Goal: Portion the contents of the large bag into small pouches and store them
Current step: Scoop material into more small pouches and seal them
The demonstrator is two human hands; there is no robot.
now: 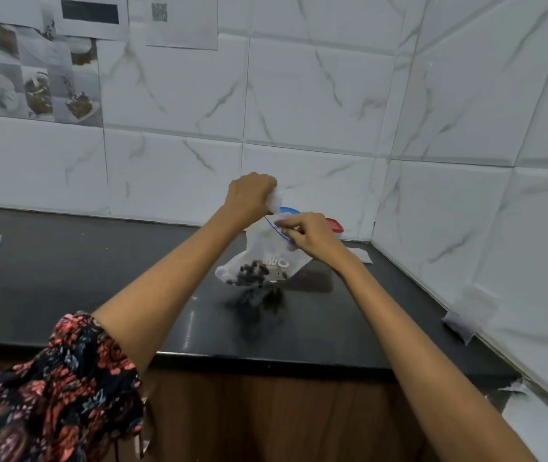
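Both hands pinch the bag (259, 261) top above the worktop (99, 278): left hand (252, 195), right hand (306, 231). Dark pieces inside; no filled pouches visible, portioning looks barely begun.

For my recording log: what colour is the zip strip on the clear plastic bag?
Blue, on the clear plastic bag's zip strip, seen in the head view.

- A home kitchen, judging by the fittings.
- A dark, glossy stone bench (99, 278) runs into a corner, with wood-grain cabinet fronts (266, 418) below its edge.
- White marble-veined wall tiles (316, 95) cover both walls above the bench as a backsplash.
- Printed sheets with photos of cakes and desserts (32, 78) are stuck to the tiles, beside a sheet with a QR code (159, 12).
- Lidded plastic food containers, one red-lidded (334, 225), stand at the back.
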